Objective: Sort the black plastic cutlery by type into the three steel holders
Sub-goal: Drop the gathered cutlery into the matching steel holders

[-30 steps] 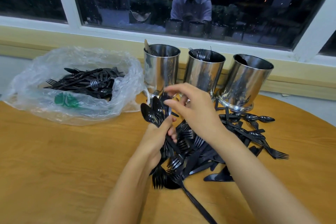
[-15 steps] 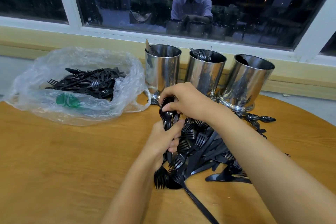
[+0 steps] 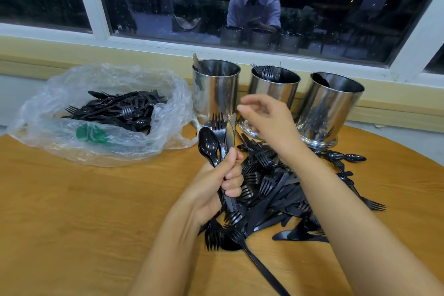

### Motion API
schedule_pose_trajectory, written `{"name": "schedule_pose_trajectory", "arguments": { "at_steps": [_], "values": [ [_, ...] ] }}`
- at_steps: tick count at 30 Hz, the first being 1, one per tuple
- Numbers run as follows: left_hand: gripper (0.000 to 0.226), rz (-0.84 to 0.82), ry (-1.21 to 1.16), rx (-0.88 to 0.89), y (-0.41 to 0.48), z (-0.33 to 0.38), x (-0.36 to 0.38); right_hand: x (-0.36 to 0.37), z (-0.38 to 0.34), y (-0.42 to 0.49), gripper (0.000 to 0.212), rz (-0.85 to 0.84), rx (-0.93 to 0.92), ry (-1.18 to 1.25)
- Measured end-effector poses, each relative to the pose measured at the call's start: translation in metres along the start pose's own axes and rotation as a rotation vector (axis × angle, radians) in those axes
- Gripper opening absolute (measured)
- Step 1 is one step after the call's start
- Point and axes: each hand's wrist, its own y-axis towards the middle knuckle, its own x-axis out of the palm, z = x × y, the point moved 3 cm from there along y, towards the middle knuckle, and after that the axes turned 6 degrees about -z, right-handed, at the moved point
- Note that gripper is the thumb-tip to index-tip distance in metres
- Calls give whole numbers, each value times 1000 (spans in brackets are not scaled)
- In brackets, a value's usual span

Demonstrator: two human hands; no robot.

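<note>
My left hand [image 3: 216, 185] grips an upright bundle of black cutlery [image 3: 217, 139]: a spoon, a fork and a knife stand out of the fist. My right hand [image 3: 266, 120] hovers just right of the bundle's tips, fingers loosely bent and holding nothing. A pile of black cutlery [image 3: 276, 190] lies on the table under my right forearm. Three steel holders stand at the back: the left holder [image 3: 215, 94] shows a knife, the middle holder [image 3: 276, 86] holds forks, the right holder [image 3: 334, 106] shows a dark spoon bowl at its rim.
A clear plastic bag [image 3: 103, 113] with more black cutlery lies at the left on the round wooden table [image 3: 72, 211]. A window ledge and dark glass run behind the holders. Loose spoons [image 3: 343, 157] lie near the right holder's base.
My right hand has let go of the bundle's top and lifted up and right. The bundle in my left hand now stands more upright, with spoon, fork and knife fanned out.
</note>
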Motion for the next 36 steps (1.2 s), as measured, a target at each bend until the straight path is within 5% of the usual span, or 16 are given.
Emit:
{"name": "schedule_pose_trajectory", "arguments": {
  "at_steps": [2,5,13,26,31,36],
  "values": [
    [23,-30,10,-23,0,-1,2,1,13,-5,26,-212,209,132],
    [24,-54,29,-43,0,-3,5,5,18,-10,21,-350,214,145],
    [24,119,106,55,1,-1,3,12,23,-11,14,-241,207,192],
    [21,168,205,74,1,-3,4,12,24,-12,15,-282,148,141],
    [24,361,257,135,-1,8,-15,15,27,-12,27,-263,143,220],
    [27,606,191,274,-7,26,-40,32,54,10,21,-214,210,-207]
  ]
}}
